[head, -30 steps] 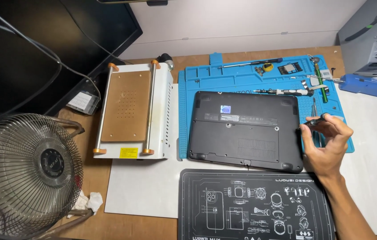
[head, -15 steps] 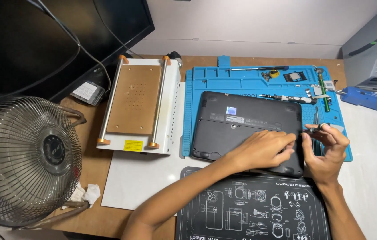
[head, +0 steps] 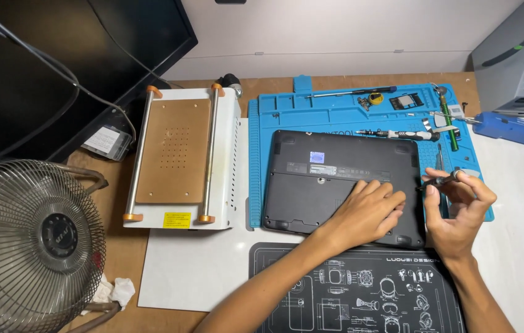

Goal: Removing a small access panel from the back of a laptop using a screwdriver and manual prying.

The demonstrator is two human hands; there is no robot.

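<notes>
The laptop (head: 342, 182) lies bottom-up on the blue mat (head: 274, 117), long axis left to right; the left hand (head: 367, 213) rests flat and open on its right part, while the right hand (head: 456, 213), just beside its right edge, pinches a small screwdriver (head: 441, 180)

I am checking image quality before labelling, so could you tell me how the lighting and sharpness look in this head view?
Head view: even, soft light, with faint shadows under the left hand resting on the black laptop; right hand and its small screwdriver slightly soft; dark monitor shows little detail; fan sharp.
</notes>
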